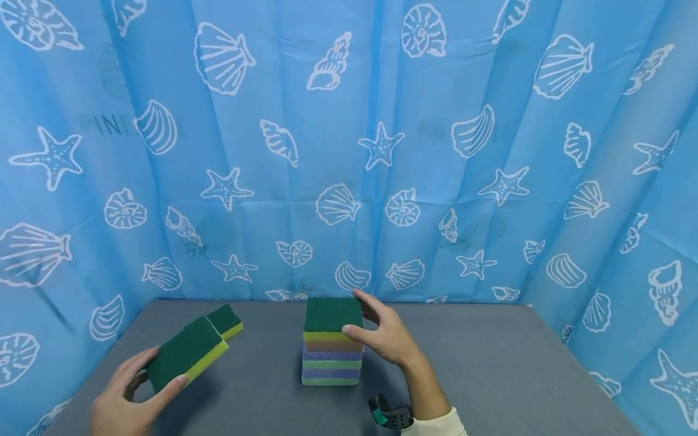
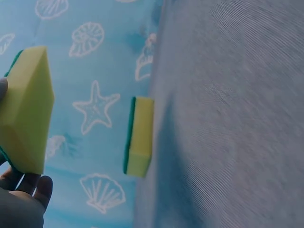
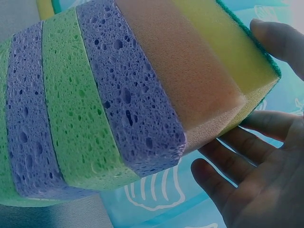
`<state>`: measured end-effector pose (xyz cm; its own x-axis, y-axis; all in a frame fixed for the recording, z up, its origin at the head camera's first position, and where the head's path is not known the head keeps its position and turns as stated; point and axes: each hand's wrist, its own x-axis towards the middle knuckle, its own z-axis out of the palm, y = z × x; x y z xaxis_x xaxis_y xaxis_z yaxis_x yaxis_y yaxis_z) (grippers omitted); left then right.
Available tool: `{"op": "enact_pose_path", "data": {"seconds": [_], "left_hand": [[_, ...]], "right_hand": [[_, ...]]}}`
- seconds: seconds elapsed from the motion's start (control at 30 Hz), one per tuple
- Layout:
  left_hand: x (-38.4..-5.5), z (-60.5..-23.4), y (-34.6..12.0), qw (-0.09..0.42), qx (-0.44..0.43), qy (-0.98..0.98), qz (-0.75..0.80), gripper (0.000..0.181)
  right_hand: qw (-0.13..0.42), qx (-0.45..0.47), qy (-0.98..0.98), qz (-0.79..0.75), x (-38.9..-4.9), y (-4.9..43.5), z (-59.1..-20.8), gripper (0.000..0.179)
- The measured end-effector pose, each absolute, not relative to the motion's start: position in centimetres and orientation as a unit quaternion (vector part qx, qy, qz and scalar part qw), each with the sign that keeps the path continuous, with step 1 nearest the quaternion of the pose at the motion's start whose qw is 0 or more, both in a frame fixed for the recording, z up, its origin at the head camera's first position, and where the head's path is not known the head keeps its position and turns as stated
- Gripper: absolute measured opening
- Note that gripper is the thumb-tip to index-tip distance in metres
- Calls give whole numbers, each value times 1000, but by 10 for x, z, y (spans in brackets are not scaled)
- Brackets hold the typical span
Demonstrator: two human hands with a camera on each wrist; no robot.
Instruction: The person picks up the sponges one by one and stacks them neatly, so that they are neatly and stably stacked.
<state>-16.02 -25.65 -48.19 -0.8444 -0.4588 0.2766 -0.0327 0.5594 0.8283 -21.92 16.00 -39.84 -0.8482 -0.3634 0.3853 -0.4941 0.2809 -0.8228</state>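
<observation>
My left hand (image 1: pixel 128 387) grips a yellow sponge with a dark green scouring side (image 1: pixel 185 354) by its near end, raised above the table with the green side up. Behind it on the table lies a second yellow and green sponge (image 1: pixel 226 321), partly covered in the head view. In the middle stands a stack of sponges (image 1: pixel 331 365) in pale green, purple and peach, topped by another yellow and green sponge (image 1: pixel 334 313). Beside that top sponge is my right hand (image 1: pixel 384 333), thumb at its front edge and index finger at its back corner, the fingers loosely spread (image 3: pixel 237 156).
A grey cloth-covered table (image 1: pixel 491 363) carries the sponges. Right behind it hangs a blue curtain (image 1: pixel 349 242) printed with white shells and starfish, which also runs along both sides. A dark band (image 1: pixel 389 415) is on the right wrist.
</observation>
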Motion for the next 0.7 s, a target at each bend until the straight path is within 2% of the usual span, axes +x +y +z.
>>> {"op": "enact_pose_path", "data": {"seconds": [0.23,0.33,0.4,0.6,0.7], "left_hand": [[-195,-519,-268,280,45,-857,-431,77],[-202,-517,-264,294,5,-859,-420,74],[-196,-500,-253,292,-20,-854,-431,73],[-159,-414,-201,291,-74,-831,-467,69],[-157,-395,-187,299,-93,-828,-464,66]], "right_hand": [[64,260,-806,528,-218,161,-398,67],[62,259,-808,526,-218,161,-398,66],[59,260,-807,527,-218,161,-399,66],[61,267,-804,528,-219,160,-399,65],[64,268,-804,527,-219,160,-399,65]]}}
